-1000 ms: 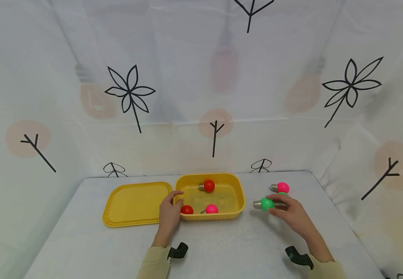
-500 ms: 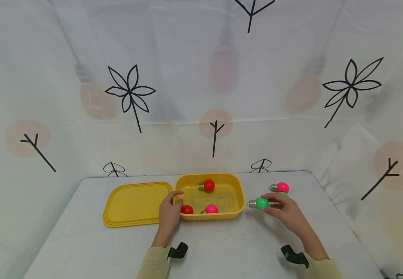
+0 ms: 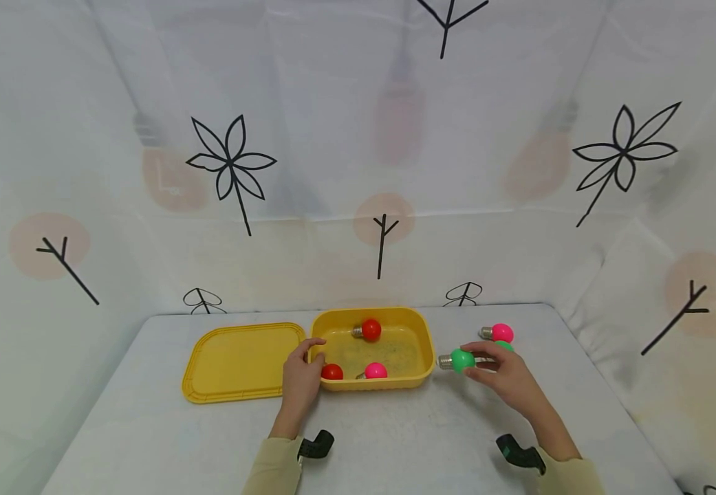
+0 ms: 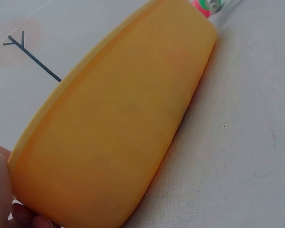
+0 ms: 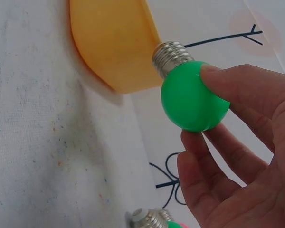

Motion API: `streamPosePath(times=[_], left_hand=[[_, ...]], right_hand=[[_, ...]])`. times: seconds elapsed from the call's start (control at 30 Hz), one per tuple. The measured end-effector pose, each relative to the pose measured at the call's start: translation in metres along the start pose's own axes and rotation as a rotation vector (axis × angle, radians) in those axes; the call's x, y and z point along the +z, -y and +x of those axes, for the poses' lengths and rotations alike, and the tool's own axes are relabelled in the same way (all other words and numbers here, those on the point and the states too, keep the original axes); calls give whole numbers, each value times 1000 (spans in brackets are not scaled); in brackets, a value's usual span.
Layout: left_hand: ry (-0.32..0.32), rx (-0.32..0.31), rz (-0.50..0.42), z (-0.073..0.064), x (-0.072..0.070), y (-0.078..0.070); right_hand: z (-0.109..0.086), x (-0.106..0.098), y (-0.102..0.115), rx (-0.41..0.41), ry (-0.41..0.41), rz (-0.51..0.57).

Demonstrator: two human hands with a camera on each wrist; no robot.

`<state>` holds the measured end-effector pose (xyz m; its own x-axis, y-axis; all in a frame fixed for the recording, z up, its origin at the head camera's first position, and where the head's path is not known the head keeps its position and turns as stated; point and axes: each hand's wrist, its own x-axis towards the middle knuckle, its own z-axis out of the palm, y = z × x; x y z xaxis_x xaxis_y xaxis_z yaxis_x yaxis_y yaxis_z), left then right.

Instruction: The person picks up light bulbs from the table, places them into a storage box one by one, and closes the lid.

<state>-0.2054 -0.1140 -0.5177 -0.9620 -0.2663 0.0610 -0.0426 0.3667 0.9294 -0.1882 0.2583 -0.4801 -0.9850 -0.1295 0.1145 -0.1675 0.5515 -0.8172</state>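
My right hand point(image 3: 512, 381) grasps a green bulb point(image 3: 463, 360) by its round globe, thumb on one side and fingertips on the other. The bulb is held clear of the table point(image 3: 370, 440), just beyond the right end of the yellow box point(image 3: 370, 386), with its threaded metal base directed left toward that box. My left hand point(image 3: 300, 388) grips the box at its left end, near the front corner; the left wrist view shows fingers at the rim and against the lower part of the wall. Box contents are as follows: one red bulb point(image 3: 371, 330) at the rear, base to the left; a second red bulb point(image 3: 332, 372) at the front left corner, partly hidden; and a pink bulb point(image 3: 376, 370) along the front wall. A flat yellow panel point(image 3: 240, 364) lies to the left of the box. Behind my right hand, a further pink bulb point(image 3: 503, 333) lies on the table with another green bulb point(image 3: 503, 345) just beside it, the latter mostly concealed by my fingers in the head view. A black wrist mount point(image 3: 317, 445) is fitted at my left sleeve point(image 3: 273, 467).
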Motion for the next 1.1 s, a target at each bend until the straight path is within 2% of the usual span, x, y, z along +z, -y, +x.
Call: streamPosePath(times=[0.6,1.1], left_hand=[[-5,5,15,0,0,0],[-6,1,6,0,0,0]], right_hand=[[4,3,7,-17,18,47],[10,18,14,-61,56,92]])
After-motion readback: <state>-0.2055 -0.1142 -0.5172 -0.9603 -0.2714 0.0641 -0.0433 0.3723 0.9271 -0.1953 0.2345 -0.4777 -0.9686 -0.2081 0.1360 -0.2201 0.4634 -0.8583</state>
